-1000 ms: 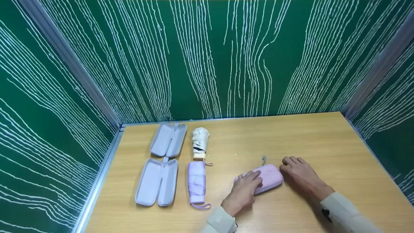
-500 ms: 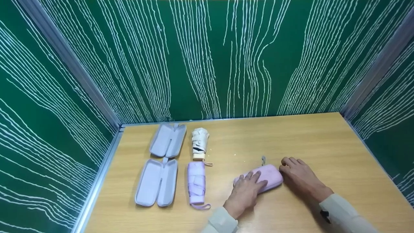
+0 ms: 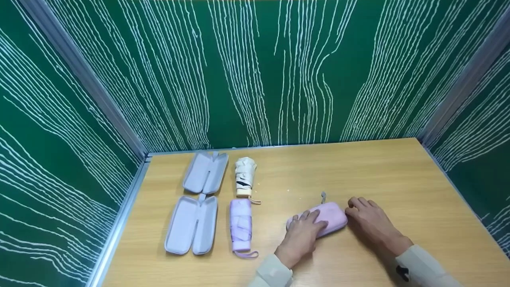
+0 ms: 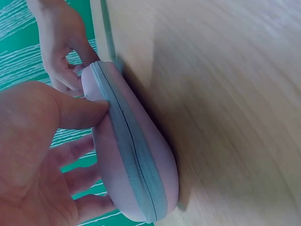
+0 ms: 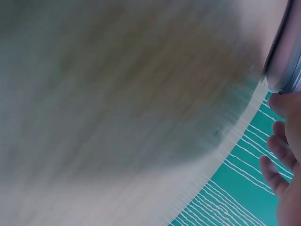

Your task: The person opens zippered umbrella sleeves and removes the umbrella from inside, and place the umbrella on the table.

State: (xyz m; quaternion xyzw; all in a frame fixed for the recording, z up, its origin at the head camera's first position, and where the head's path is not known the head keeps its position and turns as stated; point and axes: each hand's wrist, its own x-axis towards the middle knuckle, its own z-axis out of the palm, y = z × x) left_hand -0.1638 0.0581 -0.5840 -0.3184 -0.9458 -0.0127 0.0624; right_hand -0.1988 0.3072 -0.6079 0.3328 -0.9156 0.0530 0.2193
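Observation:
A pink zip case (image 3: 332,218) with a grey zipper band (image 4: 134,146) lies on the table right of centre. My left hand (image 3: 301,235) holds its left part, the fingers spread over the top and the thumb (image 4: 87,112) pressed along the near side by the zipper. At the case's right end is my right hand (image 3: 372,219), fingers bent, with thumb and forefinger meeting at the end of the zipper; the pull between them is hidden. In the right wrist view the thumb tip (image 5: 280,102) touches the zipper end. A grey strap (image 3: 323,196) sticks out behind the case.
Left of the case lie a folded purple umbrella (image 3: 240,223) and, behind it, a folded cream umbrella (image 3: 244,173). Farther left are two open pale grey cases, one near (image 3: 181,227) and one far (image 3: 197,173). Green walls (image 3: 235,79) with white lines surround the wooden table (image 3: 358,167).
The left hand's fingers have spread and shifted slightly on the case, the thumb moving right along its near edge. The right hand stays at the right end; the case hardly moves.

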